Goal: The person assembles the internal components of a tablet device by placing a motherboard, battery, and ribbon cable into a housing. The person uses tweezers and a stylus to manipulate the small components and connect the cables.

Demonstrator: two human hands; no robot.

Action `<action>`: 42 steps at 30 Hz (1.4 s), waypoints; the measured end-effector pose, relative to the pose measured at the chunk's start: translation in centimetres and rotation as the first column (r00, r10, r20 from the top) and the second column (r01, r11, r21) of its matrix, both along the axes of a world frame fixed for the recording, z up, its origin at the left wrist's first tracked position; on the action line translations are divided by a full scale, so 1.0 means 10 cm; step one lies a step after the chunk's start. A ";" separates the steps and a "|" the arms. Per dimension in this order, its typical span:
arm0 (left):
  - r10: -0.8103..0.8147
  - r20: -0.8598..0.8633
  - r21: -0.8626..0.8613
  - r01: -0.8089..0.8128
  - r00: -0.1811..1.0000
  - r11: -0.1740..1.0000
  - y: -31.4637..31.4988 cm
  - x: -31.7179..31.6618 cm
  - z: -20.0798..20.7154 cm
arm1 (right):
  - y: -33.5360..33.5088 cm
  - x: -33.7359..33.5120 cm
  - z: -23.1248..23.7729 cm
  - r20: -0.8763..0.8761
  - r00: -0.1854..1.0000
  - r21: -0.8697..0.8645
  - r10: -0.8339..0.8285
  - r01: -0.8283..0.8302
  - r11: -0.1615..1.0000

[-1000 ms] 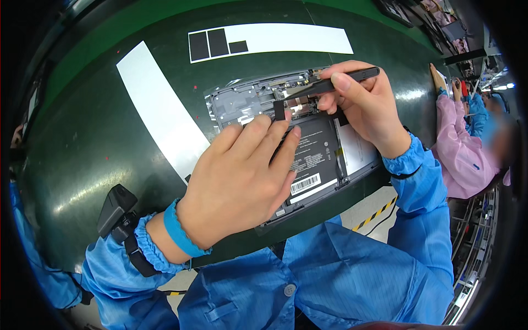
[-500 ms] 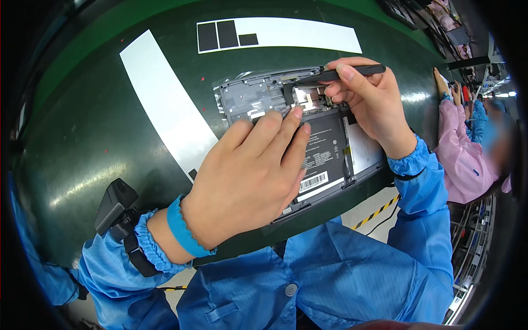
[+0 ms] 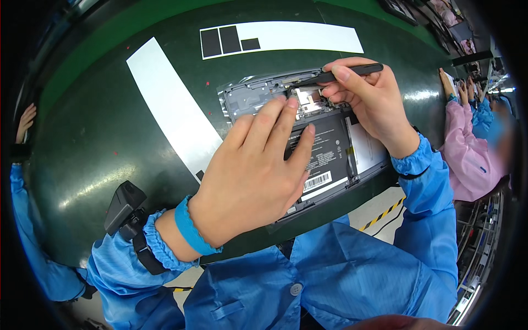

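An opened laptop base (image 3: pixel 245 99) lies on the table with its inside showing, on a clear film that sticks out at its left end. My right hand (image 3: pixel 379 104) grips black tweezers (image 3: pixel 357 71), whose tips point left at the laptop's upper middle, beside a shiny metal plate (image 3: pixel 309 100). My left hand (image 3: pixel 242 176) rests over the laptop with fingers stretched out, covering part of its lower left side and the black battery (image 3: pixel 327 143). Its fingertips are close to the tweezer tips. Whether the tips pinch anything is too small to tell.
On the green table (image 3: pixel 93 126) lie a long white strip (image 3: pixel 170 104) to the left and a white sheet with black pieces (image 3: pixel 308 37) at the back. Another person's hand (image 3: pixel 26 122) shows at the left edge. A person in pink (image 3: pixel 465 143) stands at the right.
My left fingertips have shifted up toward the tweezer tips. The tweezer tips have lowered slightly. Another person's hand has come into view at the left edge.
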State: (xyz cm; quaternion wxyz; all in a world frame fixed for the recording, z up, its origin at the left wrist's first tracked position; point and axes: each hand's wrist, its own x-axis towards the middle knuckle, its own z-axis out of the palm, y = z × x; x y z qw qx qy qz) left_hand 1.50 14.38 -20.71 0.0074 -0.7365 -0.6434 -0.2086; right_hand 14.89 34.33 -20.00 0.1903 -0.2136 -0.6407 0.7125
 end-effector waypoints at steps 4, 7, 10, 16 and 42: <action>0.027 -0.028 -0.026 -0.028 0.999 0.999 0.05 0.12 0.02 | 0.07 0.08 -0.03 -0.001 1.000 0.020 -0.005 0.005 1.000; 0.043 -0.033 -0.074 -0.045 0.999 0.996 0.06 0.13 0.06 | 0.06 0.08 -0.02 0.004 1.000 0.024 -0.011 0.010 1.000; 0.066 -0.017 -0.091 -0.067 0.998 0.994 0.08 0.12 0.07 | 0.04 0.06 0.00 0.002 1.000 0.052 -0.015 0.015 0.999; 0.062 0.004 -0.075 -0.062 0.998 0.995 0.05 0.10 0.05 | -0.02 0.06 -0.03 -0.043 0.997 0.067 -0.058 0.060 0.996; 0.442 0.045 0.010 -0.443 0.896 0.896 -0.87 -0.19 -0.12 | -1.19 -0.47 0.17 0.261 0.959 0.530 0.114 -0.241 0.813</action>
